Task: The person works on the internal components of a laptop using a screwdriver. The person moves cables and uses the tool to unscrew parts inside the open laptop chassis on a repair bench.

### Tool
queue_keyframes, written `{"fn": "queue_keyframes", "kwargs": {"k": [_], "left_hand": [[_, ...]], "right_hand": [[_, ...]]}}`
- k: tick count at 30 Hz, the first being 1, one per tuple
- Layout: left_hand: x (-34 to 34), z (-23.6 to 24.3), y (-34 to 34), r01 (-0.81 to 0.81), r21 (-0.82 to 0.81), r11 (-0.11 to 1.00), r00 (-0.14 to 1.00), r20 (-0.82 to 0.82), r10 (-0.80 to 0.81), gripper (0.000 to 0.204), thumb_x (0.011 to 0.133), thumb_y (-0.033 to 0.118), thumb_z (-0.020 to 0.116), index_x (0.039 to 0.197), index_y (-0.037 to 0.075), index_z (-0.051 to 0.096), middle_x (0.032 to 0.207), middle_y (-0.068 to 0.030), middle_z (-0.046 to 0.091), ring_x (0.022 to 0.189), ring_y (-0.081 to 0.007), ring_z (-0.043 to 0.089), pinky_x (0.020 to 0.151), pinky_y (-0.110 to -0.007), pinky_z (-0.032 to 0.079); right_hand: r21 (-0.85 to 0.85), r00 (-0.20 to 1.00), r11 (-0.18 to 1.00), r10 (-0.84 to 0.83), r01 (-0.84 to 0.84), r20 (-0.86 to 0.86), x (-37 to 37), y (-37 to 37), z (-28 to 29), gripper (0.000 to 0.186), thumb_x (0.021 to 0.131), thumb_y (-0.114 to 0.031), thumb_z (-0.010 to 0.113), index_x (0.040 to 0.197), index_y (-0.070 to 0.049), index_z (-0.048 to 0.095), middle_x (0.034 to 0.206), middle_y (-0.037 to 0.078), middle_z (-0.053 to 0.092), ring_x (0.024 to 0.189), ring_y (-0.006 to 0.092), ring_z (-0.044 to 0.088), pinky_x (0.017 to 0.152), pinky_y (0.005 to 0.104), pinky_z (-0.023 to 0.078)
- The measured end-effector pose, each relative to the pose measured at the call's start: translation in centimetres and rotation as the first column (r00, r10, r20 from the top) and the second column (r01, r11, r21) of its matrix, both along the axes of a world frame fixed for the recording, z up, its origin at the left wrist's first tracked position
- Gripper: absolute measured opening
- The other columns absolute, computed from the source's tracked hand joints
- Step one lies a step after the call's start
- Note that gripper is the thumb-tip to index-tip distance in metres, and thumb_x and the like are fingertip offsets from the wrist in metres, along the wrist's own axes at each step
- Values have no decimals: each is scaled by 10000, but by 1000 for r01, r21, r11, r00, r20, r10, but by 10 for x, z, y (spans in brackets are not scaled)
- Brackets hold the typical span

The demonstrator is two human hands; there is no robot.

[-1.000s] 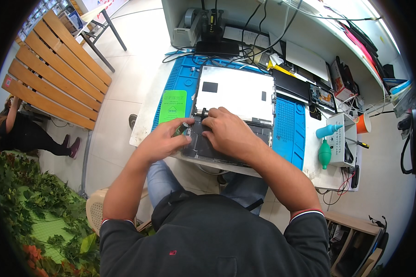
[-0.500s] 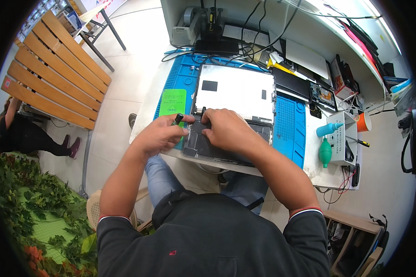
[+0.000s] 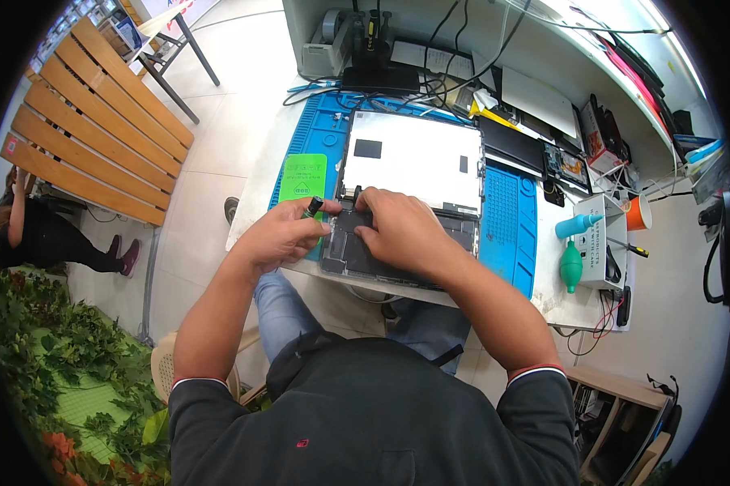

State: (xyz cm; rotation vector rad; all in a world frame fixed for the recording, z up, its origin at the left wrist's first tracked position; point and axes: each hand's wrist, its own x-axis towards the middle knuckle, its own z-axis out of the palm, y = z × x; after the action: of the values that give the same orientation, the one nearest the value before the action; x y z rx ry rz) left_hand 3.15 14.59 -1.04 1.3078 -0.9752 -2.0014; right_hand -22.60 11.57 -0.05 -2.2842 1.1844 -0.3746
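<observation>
An opened flat electronic device lies on the blue work mat (image 3: pixel 506 235), its silver panel (image 3: pixel 409 158) at the back and dark inner half (image 3: pixel 353 255) nearer me. My left hand (image 3: pixel 288 233) is at the device's left edge, fingers closed round a small dark cylindrical tool (image 3: pixel 314 206). My right hand (image 3: pixel 401 231) rests over the dark half, fingers curled at a small black part by the left end of the seam; what they grip, if anything, is hidden. A green pad (image 3: pixel 302 174) lies left of the device.
At the right are a blue bottle (image 3: pixel 575 228), green air blower (image 3: pixel 570 267), white organiser (image 3: pixel 600 251) and orange cup (image 3: pixel 637 215). Cables and devices (image 3: pixel 527 105) crowd the back. At the far left, another person (image 3: pixel 49 239) is beside a slatted wooden panel (image 3: pixel 97 121).
My left hand and its tool have moved slightly up and left, the tool tilting. My right hand has barely shifted. The other person's arm has shifted slightly.
</observation>
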Motion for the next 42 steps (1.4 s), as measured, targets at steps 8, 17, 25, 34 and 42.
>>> {"fn": "queue_keyframes", "kwargs": {"k": [8,17,25,34,42], "left_hand": [[1,4,1,12,-3,1000,1000,1,-12,523,1024,83,705,1537,28,617,716,108,433,555,-14,346,488,-216,238],[-1,31,1,-108,-674,731,961,118,251,336,1215,337,563,1229,46,730,865,32,584,712,-76,510,656,-245,425],[-11,30,9,-149,-719,679,958,66,280,400,1165,256,672,1451,-9,585,1045,-63,724,954,-124,692,861,-277,583],[-21,-6,9,124,-971,205,803,219,554,542,1067,114,794,1555,29,576,985,-102,782,831,-182,780,769,-316,625],[-24,-7,10,139,-969,202,801,230,552,525,1048,81,803,1528,37,595,985,-115,776,823,-212,783,752,-340,629]], "right_hand": [[-38,1000,999,31,-31,5,-4,7,-7,346,922,-198,862,1154,32,747,1134,230,730,1004,451,754,906,535,600],[62,1000,998,4,-2,-29,-2,-1,9,413,883,-236,912,1165,17,746,1187,198,733,1096,396,753,985,475,593],[72,998,996,51,-49,-29,-3,-13,8,390,874,-231,900,1138,31,781,1148,197,757,1093,380,756,993,459,594],[23,992,994,105,-103,-66,-2,-17,8,397,846,-240,893,1117,38,811,1127,200,772,1069,371,762,977,441,604],[78,989,987,141,-144,37,-8,-21,8,411,798,-222,929,1074,55,802,1117,247,761,1099,429,747,999,479,596]]}}
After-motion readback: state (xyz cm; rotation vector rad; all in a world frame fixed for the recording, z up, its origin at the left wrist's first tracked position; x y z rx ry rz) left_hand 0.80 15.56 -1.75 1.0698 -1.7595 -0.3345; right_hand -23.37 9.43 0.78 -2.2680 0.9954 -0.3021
